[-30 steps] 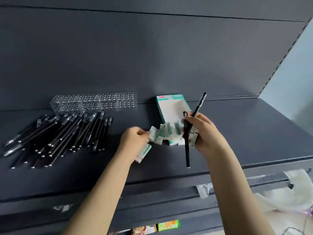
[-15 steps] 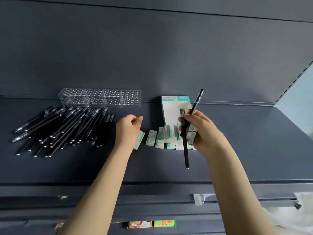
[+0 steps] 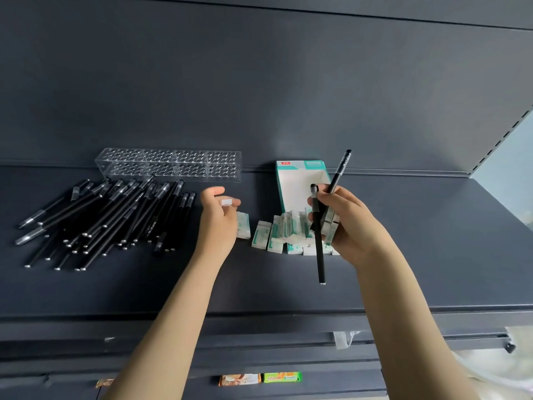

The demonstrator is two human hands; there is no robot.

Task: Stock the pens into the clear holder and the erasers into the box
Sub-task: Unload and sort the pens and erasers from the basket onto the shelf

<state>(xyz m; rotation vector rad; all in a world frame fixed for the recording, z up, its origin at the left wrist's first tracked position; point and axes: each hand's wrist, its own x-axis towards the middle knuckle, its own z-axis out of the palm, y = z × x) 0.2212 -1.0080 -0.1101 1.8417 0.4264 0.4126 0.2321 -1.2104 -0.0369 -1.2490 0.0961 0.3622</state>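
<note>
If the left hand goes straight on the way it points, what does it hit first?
Likely the right end of the clear holder, though depth is unclear; it may slip past it to the back wall. The eraser beside the left hand lies off that line.

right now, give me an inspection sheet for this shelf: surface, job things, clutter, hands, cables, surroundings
surface: dark shelf, flat and matte.
job's things: clear holder empty, at the back wall; pen pile lying in front of it; box open, right of the holder; loose erasers heaped at the box's mouth.
clutter: nothing seen.
hands: left hand curled beside one eraser, hold unclear; right hand grips two held pens, with erasers against its fingers.
cables: nothing seen.
surroundings: dark back panel; packets on a lower shelf; clear plastic at lower right.
</note>
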